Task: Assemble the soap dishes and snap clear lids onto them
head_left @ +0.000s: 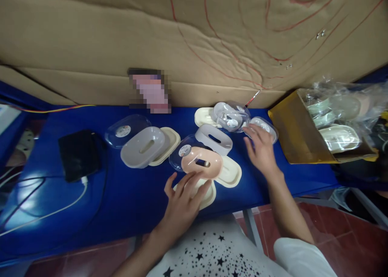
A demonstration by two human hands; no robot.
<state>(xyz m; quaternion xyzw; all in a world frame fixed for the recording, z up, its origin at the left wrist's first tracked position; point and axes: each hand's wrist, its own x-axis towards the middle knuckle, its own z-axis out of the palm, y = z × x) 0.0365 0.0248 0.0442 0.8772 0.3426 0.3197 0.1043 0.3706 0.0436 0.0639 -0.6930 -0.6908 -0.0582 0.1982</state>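
Observation:
My left hand (183, 198) has its fingers spread over a cream oval tray (207, 194), just below a peach oval piece (209, 164) with a slot. My right hand (261, 147) is spread too, its fingertips at a clear oval lid (266, 127) on the right. Between the hands are a grey slotted oval ring (214, 139) and another cream tray (232, 172). A clear lid with a round sticker (184, 150) lies partly under the peach piece. Whether my fingertips touch anything is unclear.
Left of centre are a grey oval piece (142, 147), a cream tray (169, 143) and a clear lid (123, 125). A black device (79, 156) with cables lies further left. A cardboard box (291, 127) of wrapped pieces stands right. Clear lids (232, 117) lie at the back near cardboard.

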